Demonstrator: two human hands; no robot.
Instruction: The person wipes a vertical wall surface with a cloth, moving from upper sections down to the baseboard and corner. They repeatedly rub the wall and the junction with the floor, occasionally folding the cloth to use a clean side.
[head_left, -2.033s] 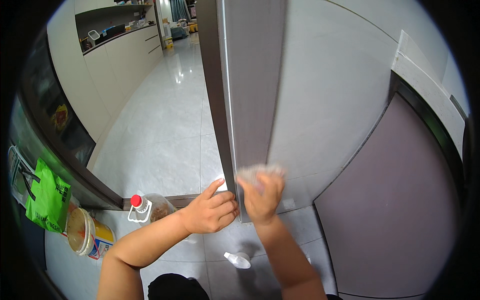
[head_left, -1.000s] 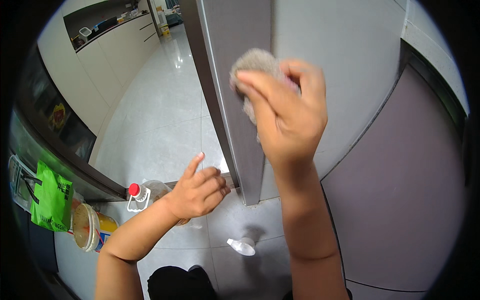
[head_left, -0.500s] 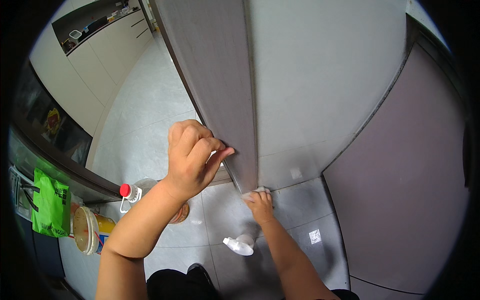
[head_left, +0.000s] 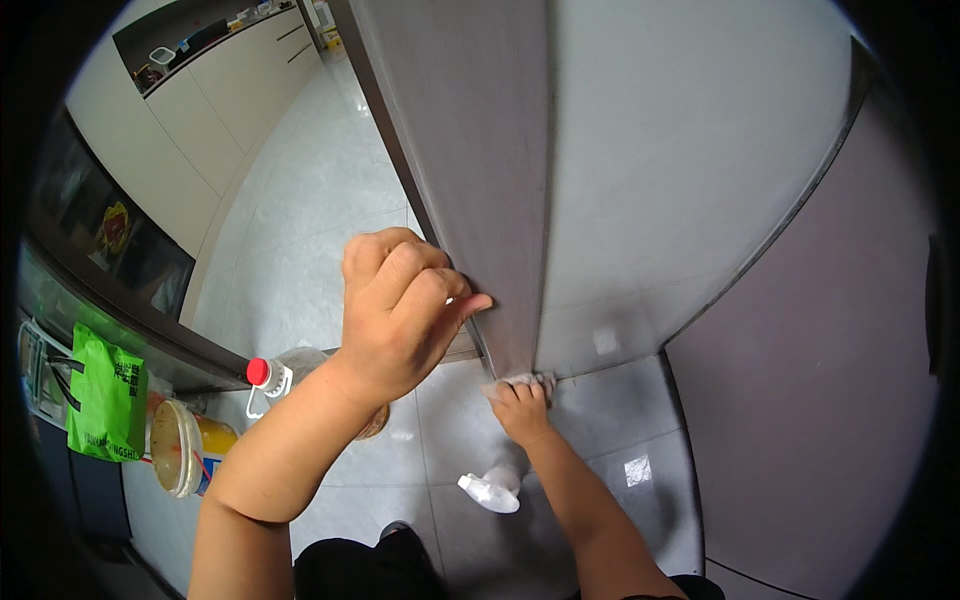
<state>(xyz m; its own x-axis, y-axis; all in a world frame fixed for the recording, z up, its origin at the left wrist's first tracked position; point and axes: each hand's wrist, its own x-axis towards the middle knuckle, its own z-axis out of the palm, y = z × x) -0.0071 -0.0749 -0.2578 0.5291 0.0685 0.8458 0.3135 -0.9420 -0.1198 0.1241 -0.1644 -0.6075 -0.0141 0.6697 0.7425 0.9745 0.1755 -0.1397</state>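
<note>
My left hand (head_left: 400,310) is closed on the edge of the grey-brown door frame (head_left: 490,170), its fingers curled round the far side and the thumb on the front face. Down at the foot of that frame, my right hand (head_left: 522,414) presses a greyish-white cloth (head_left: 544,384) against the base, where frame and floor meet. Part of the cloth is hidden under the fingers. A white spray bottle (head_left: 494,491) stands on the tiles just nearer than my right hand. Behind my left forearm is a clear jug with a red cap (head_left: 258,372), partly covered.
At the left, a yellow bucket (head_left: 174,449) stands beside a bright green bag (head_left: 106,400). A light wall (head_left: 670,150) adjoins the frame on the right, with a mauve-grey panel (head_left: 800,390) beyond it. Pale cabinets (head_left: 210,120) line the room past the opening.
The view has shifted a little, so the frame and wall sit farther right. My right hand and the cloth have slid slightly left along the frame's base. My left hand keeps its grip.
</note>
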